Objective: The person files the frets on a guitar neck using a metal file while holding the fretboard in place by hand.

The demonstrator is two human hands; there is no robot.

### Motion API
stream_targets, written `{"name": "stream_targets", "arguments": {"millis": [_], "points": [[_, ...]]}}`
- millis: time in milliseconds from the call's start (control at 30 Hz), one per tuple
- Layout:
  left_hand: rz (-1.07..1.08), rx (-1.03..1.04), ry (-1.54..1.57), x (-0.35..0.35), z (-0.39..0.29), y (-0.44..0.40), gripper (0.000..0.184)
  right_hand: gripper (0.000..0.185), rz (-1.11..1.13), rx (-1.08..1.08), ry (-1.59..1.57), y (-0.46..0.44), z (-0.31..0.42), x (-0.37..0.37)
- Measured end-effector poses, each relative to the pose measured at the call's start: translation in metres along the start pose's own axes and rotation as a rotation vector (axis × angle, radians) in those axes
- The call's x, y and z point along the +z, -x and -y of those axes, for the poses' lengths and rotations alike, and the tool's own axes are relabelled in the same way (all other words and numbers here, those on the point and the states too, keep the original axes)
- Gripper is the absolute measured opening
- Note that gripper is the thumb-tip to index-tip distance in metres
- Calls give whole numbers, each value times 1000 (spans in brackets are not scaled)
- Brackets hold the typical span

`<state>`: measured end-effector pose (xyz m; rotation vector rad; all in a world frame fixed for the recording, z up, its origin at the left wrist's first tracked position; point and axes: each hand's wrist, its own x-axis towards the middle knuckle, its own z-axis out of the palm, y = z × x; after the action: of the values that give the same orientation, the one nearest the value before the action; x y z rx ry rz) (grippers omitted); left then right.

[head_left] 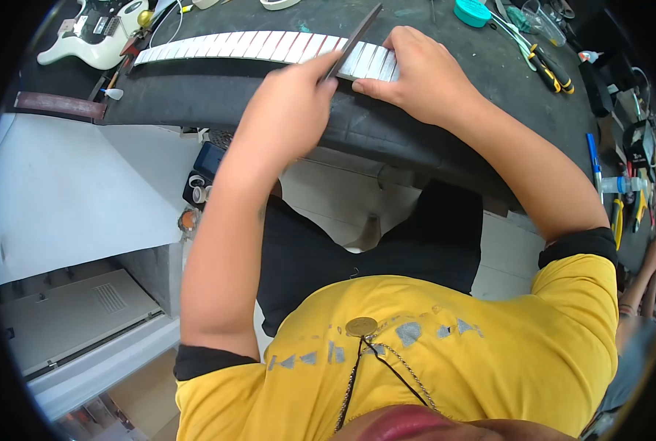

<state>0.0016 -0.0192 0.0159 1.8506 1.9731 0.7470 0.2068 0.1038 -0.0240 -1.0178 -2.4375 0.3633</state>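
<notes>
over fretboard (269, 46), left hand (290, 106) holds file (356, 38)

Workshop with pliers (544, 71), white guitar (93, 54)

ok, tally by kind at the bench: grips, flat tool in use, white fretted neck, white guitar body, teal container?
Grips: 2, left grip and right grip
Flat tool: 1
Fretted neck: 1
Guitar body: 1
Teal container: 1
Total: 6
</notes>
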Motion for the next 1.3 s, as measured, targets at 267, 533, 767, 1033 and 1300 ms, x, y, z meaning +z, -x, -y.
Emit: {"name": "stream_targets", "arguments": {"millis": [267, 533, 767, 1033, 1300], "points": [[9, -194, 154, -8, 10, 174, 56, 70, -9, 4, 1, -1, 0, 2], [-56, -233, 350, -14, 5, 159, 48, 68, 70, -26, 18, -1, -4, -13], [-4, -207, 242, -14, -8, 149, 47, 71, 113, 9, -14, 0, -4, -13], [-22, 14, 14, -18, -8, 102, 44, 72, 75, 17, 17, -1, -1, -9], [-70, 20, -5, 7, -20, 22, 36, 71, 62, 15, -35, 0, -4, -8]]}}
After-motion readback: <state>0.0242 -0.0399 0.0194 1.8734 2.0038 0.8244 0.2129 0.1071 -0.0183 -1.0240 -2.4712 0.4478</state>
